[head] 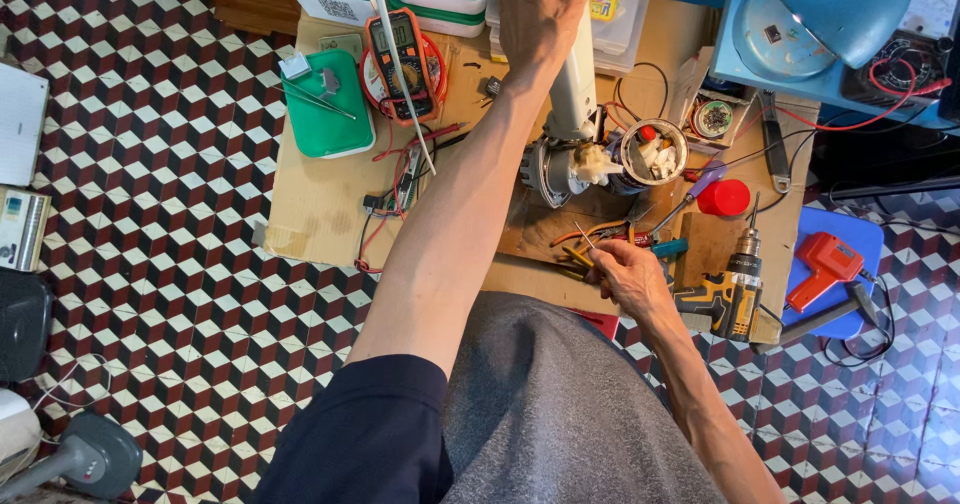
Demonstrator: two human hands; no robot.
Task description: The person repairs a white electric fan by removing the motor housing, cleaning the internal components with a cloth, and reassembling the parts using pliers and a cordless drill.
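Note:
My left hand (540, 9) reaches far forward and grips a long white tube-shaped appliance body (573, 89) near its upper end. The tube ends in an opened motor housing (590, 164) with white parts and wires showing. My right hand (632, 276) hovers low over the wooden board, its fingers pinched on a thin metal tool (586, 239) with the tip pointing up and left. Pliers with yellow and red handles (590, 236) lie just beside that hand.
An orange multimeter (402, 59) and a green tray (325, 104) sit at the left of the cardboard-covered table (320, 204). A red cap (724, 197), a yellow-black cordless drill (735, 284) and an orange tool on a blue stool (830, 264) are at the right. Patterned tile floor surrounds.

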